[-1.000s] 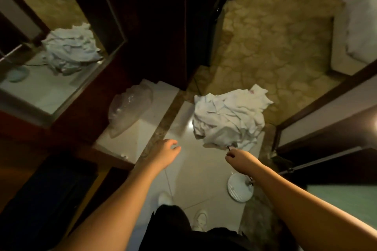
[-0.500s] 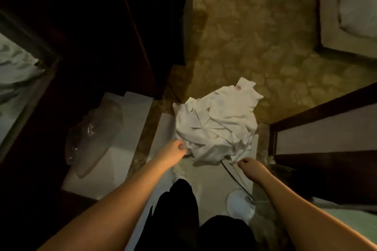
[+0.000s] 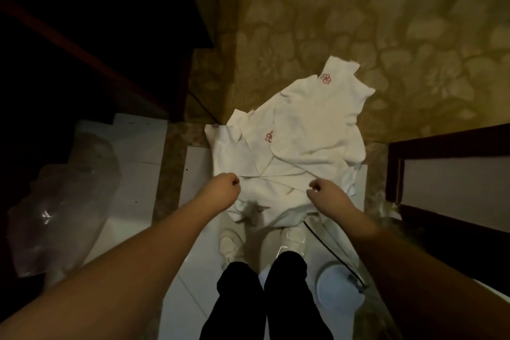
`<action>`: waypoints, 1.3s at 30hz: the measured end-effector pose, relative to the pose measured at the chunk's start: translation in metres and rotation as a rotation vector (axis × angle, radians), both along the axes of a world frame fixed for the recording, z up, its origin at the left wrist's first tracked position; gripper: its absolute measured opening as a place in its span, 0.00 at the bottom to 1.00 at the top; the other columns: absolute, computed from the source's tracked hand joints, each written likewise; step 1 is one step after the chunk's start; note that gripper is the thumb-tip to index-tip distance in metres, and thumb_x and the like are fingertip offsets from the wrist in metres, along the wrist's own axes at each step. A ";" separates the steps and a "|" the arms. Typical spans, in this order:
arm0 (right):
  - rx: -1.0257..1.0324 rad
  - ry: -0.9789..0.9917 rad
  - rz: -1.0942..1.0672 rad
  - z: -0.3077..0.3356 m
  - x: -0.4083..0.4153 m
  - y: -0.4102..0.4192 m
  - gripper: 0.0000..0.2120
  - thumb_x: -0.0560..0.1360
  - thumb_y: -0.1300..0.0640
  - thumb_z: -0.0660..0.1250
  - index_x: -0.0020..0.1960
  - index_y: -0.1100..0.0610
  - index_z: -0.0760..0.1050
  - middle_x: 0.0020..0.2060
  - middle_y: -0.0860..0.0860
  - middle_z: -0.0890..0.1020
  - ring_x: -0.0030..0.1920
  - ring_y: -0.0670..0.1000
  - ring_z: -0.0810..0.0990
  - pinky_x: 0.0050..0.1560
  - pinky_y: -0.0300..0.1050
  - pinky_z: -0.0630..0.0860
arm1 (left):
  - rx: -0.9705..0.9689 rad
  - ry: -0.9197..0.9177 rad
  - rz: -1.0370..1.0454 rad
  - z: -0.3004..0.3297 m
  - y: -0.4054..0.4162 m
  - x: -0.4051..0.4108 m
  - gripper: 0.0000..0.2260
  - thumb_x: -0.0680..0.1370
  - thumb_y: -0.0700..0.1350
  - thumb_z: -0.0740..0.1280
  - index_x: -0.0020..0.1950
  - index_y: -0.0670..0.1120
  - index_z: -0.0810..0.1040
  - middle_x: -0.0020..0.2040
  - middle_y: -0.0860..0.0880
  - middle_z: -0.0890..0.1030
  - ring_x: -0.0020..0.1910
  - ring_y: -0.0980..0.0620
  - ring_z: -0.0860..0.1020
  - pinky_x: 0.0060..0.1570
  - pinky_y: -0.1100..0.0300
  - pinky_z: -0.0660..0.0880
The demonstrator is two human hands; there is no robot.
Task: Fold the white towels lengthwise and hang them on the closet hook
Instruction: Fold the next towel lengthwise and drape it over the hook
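Observation:
A crumpled heap of white towels (image 3: 306, 132) with small red embroidered logos lies on the floor ahead of my feet, half on white tile, half on patterned carpet. My left hand (image 3: 225, 186) pinches the near edge of a towel at the heap's left side. My right hand (image 3: 321, 192) pinches the same stretched edge further right. Both fists are curled, and the edge runs taut between them. No closet hook is in view.
A clear plastic bag (image 3: 63, 201) lies on a white ledge at left. Dark wooden cabinet (image 3: 82, 36) fills the upper left. A dark wood door frame (image 3: 441, 163) stands at right. A round white device (image 3: 336, 290) with a black cable sits by my right foot.
The view has dropped closer to the heap. My left hand closed on the towel's near edge, and my right hand moved up from beside the cable to pinch that edge too.

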State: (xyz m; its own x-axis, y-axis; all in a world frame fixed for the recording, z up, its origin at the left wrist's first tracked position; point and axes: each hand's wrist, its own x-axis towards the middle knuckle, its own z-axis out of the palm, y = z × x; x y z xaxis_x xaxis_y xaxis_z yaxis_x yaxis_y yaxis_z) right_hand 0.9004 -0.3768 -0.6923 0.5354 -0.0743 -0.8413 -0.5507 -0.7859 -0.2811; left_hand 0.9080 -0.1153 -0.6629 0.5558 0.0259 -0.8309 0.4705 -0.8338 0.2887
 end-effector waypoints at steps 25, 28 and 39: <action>0.014 -0.048 0.466 -0.143 -0.001 0.000 0.23 0.79 0.48 0.67 0.72 0.51 0.71 0.69 0.53 0.73 0.69 0.56 0.69 0.69 0.51 0.67 | -0.337 0.305 0.837 -0.161 -0.114 0.074 0.18 0.78 0.49 0.70 0.63 0.40 0.77 0.52 0.44 0.79 0.45 0.47 0.75 0.45 0.56 0.74; -0.078 -0.435 0.231 -0.139 0.016 0.003 0.22 0.76 0.53 0.71 0.68 0.58 0.74 0.63 0.56 0.75 0.63 0.59 0.72 0.63 0.51 0.68 | -0.382 0.235 0.890 -0.165 -0.113 0.087 0.19 0.78 0.51 0.71 0.59 0.37 0.79 0.44 0.45 0.80 0.38 0.50 0.76 0.36 0.59 0.72; 0.242 -0.203 0.183 -0.098 0.029 -0.012 0.21 0.75 0.53 0.73 0.67 0.54 0.76 0.54 0.49 0.81 0.55 0.50 0.79 0.56 0.40 0.71 | -0.507 0.135 0.629 -0.123 -0.110 0.055 0.08 0.75 0.38 0.61 0.48 0.43 0.80 0.38 0.44 0.76 0.33 0.49 0.70 0.32 0.59 0.64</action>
State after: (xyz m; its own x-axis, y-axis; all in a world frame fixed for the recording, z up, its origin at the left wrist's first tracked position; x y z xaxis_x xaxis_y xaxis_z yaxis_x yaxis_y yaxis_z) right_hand 0.9297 -0.3893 -0.7907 0.6794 0.2265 -0.6979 -0.3206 -0.7640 -0.5600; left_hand 0.9631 -0.2255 -0.7857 0.4568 -0.0974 -0.8842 0.8646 -0.1853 0.4670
